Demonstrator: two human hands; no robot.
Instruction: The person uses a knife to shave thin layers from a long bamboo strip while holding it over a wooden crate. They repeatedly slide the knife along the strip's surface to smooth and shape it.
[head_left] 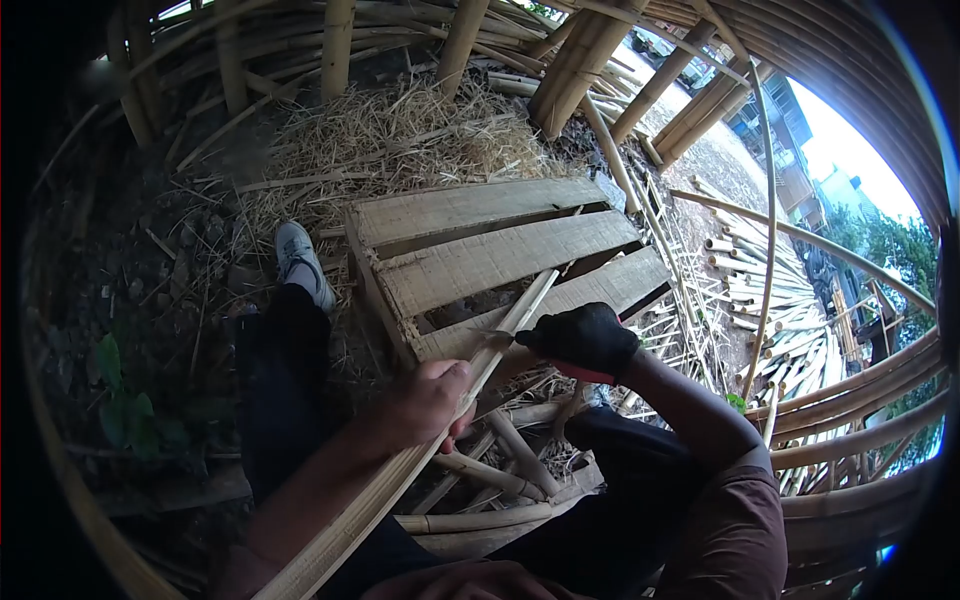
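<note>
Left hand (428, 400) clamped round the pale strip (375, 505), gloved right hand (583, 343) closed on the knife (495, 334): I judge light, shallow strokes, angled clear of the left, best.

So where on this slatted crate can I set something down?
The far slat, bordered by straw, looks mostly bare; so does the middle slat, between the far and near ones. The near slat is crowded: bamboo strip, knife and gloved right hand cross it in view.
</note>
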